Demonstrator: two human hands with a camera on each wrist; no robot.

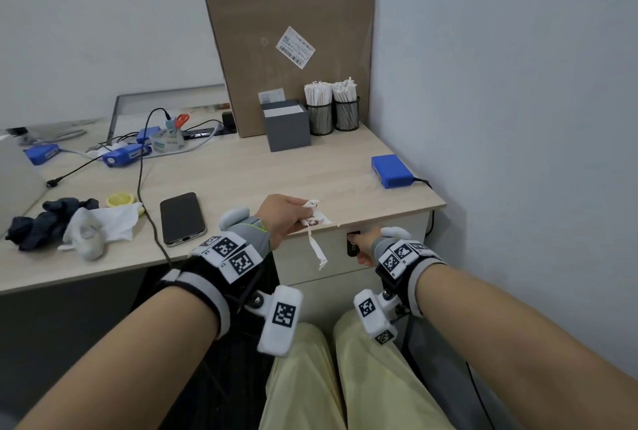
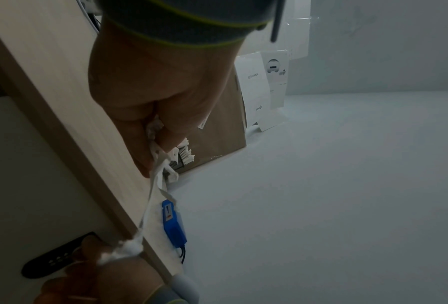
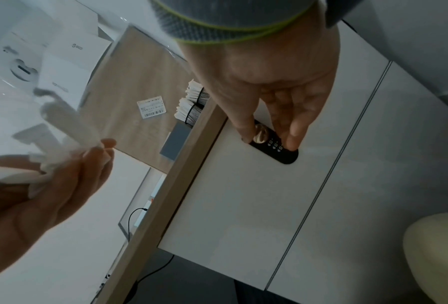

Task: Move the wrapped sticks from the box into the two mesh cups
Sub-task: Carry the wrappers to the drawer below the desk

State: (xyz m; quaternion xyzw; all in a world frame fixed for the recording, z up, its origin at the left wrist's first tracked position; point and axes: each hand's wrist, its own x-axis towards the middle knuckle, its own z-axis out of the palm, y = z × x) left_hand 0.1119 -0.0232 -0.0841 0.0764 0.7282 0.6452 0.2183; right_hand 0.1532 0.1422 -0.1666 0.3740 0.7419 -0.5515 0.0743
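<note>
**Left hand clutches torn wrappers at the desk edge; right hand on the drawer lock**

The left hand point(image 1: 281, 219) hovers over the front edge of the pale wood-grain desk point(image 1: 241, 174), its fingers curled round a crumpled bunch of white paper wrapper scraps point(image 1: 316, 219), one strip dangling down past the edge. The right hand point(image 1: 366, 246) reaches lower, to the white drawer front point(image 1: 331, 257), where thumb and fingertips pinch the black oval combination lock point(image 3: 277, 146).

The white paper-wrapped sticks point(image 1: 329, 89) stand packed upright in the two black mesh cups point(image 1: 333, 117), side by side at the back right corner of the desk, against a tall brown cardboard carton point(image 1: 286, 32). Just left of them sits the open grey square box point(image 1: 286, 125); what it holds cannot be told.

The head view alone shows a black phone point(image 1: 181, 217) and a blue device point(image 1: 392, 170) on the desktop. The right wrist view alone shows the lock's number dials and a silver knob between thumb and fingers. The left wrist view shows the scraps pinched between thumb and fingers.
</note>
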